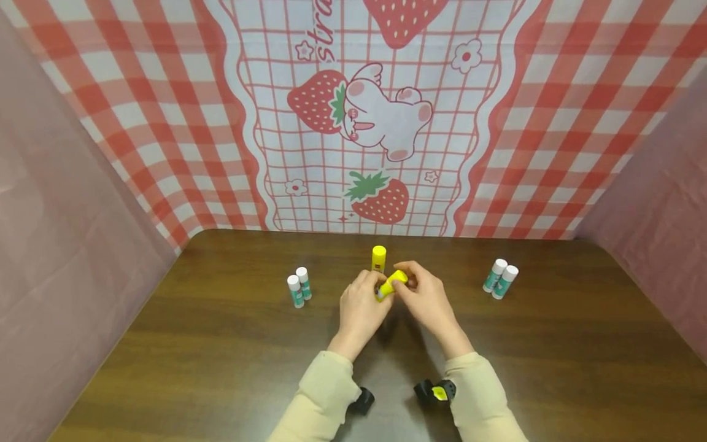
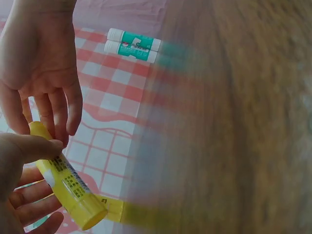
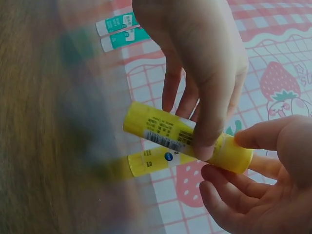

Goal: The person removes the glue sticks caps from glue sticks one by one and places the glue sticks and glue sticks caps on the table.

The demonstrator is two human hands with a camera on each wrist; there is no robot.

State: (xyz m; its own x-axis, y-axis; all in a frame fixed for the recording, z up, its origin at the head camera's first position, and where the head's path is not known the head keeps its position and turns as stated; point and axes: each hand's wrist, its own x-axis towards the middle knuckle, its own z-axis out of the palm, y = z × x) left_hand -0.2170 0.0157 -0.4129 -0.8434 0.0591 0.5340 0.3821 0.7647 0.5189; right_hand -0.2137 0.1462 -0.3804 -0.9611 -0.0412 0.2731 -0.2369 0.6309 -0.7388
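A yellow glue stick is held tilted between both hands, above the table. My left hand grips its body, thumb lying across the label in the left wrist view. At the capped upper end, my right hand pinches the cap between thumb and fingers, as the right wrist view shows. Another yellow glue stick stands upright just behind the hands, its lower part hidden by them. In the left wrist view the held stick overlaps the standing one.
Two white-capped green glue sticks stand side by side on the left, and two more on the right. The brown wooden table ends at a checked cloth with strawberries; pink cloth hangs at both sides.
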